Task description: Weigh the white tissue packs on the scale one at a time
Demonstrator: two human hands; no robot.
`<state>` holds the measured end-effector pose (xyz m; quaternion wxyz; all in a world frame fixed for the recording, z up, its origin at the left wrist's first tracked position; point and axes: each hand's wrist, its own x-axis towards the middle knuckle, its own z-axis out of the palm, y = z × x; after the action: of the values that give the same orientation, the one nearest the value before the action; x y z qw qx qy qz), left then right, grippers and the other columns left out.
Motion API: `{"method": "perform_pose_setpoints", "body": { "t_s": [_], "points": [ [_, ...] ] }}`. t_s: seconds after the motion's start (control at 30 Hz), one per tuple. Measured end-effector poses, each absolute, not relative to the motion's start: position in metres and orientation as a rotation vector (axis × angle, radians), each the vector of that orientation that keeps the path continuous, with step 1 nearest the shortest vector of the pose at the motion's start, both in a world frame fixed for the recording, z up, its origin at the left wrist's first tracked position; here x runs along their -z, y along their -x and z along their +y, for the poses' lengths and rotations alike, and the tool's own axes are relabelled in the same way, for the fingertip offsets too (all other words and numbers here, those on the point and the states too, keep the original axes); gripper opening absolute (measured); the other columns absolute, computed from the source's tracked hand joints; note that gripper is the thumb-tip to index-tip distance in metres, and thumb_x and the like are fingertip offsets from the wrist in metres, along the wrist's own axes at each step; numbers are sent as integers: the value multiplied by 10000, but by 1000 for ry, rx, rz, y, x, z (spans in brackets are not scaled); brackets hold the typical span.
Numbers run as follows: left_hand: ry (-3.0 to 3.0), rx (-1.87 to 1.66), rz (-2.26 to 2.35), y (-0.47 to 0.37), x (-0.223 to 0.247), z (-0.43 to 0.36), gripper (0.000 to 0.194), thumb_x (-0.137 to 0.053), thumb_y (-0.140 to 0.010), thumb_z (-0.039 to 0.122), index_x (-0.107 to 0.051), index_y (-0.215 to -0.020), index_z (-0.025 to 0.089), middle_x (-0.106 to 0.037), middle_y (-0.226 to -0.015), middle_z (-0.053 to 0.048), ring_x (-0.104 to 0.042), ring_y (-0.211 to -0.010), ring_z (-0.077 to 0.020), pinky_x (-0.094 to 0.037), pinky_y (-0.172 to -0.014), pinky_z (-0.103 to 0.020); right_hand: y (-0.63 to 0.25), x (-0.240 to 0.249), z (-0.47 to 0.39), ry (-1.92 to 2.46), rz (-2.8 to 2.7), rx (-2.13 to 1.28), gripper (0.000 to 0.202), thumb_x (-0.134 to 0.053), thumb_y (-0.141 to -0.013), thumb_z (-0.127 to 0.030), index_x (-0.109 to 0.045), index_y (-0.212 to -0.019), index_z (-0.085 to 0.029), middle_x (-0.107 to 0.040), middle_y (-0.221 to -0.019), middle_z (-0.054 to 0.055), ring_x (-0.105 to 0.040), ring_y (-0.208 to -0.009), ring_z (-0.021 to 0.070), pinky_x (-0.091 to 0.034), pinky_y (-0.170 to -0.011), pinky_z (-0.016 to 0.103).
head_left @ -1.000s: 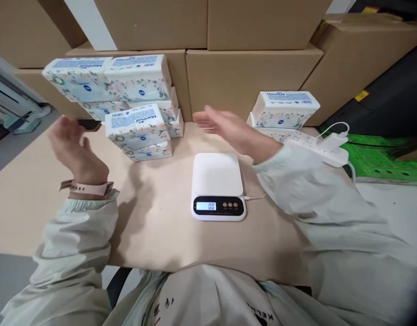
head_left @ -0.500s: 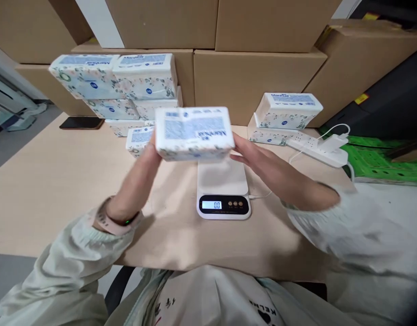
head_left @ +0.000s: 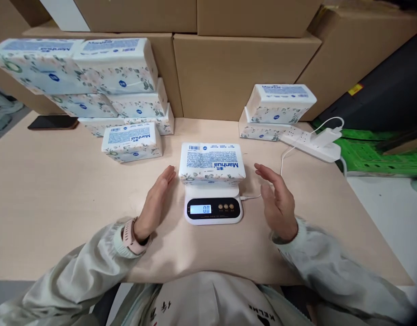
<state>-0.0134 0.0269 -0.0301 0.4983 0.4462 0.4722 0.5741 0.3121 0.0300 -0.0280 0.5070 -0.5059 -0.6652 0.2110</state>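
Observation:
A pack of tissues (head_left: 211,162) with blue print and a floral edge rests on the white digital scale (head_left: 213,220), whose lit display reads 0.0. On its left side my left hand (head_left: 157,199) is held upright, fingers stretched, apart from the pack. Across from it my right hand (head_left: 278,199) is also open, palm facing the pack, with a gap between them. Neither hand holds anything. A single tissue pack (head_left: 132,142) lies beyond my left hand, before a taller stack of tissue packs (head_left: 120,68).
At the back right two stacked tissue packs (head_left: 279,104) stand beside a white power strip (head_left: 310,144) with a plugged-in charger. A cable runs to the scale. A phone (head_left: 52,122) lies at the back left. Cardboard boxes (head_left: 235,77) wall off the table's far edge.
The tissue pack came down from between my hands onto the scale. Both hands have let go and drawn apart, nearer to me. The view has shifted slightly.

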Motion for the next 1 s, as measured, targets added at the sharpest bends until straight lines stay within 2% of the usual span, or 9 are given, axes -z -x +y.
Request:
{"method": "perform_pose_setpoints", "body": {
  "t_s": [0.1, 0.2, 0.47, 1.0],
  "points": [
    [-937, -1384, 1175, 21, 36, 31, 491, -659, -1008, 590, -742, -1348, 247, -665, -1517, -124, -612, -1454, -332, -411, -1310, -589, -314, 35, 30, 1226, -1646, -484, 441, -538, -1085, -398, -613, -1512, -316, -706, -1475, 107, -708, -1293, 300, -560, -1124, 589],
    [-874, -1378, 1170, 25, 33, 36, 447, -694, -973, 569, -774, -1263, 237, -727, -1412, -127, -658, -1387, -320, -457, -1270, -565, -315, 36, 32, 1229, -1657, -452, 429, -526, -1088, -373, -617, -1503, -318, -725, -1439, 105, -725, -1248, 299, -574, -1085, 578],
    [-822, -1366, 1193, 21, 25, 36, 468, -763, -916, 570, -793, -1222, 217, -725, -1410, -130, -636, -1396, -321, -420, -1294, -565, -317, 38, 32, 1231, -1692, -413, 413, -533, -1080, -319, -638, -1479, -319, -753, -1379, 99, -734, -1190, 287, -581, -1036, 546],
    [-822, -1375, 1175, 20, 21, 35, 325, -779, -918, 426, -825, -1160, 213, -764, -1332, -93, -644, -1367, -306, -409, -1296, -527, -315, 35, 33, 1181, -1728, -343, 375, -550, -1068, -259, -697, -1413, -266, -779, -1304, 104, -739, -1187, 259, -583, -1022, 477]
  ]
}}
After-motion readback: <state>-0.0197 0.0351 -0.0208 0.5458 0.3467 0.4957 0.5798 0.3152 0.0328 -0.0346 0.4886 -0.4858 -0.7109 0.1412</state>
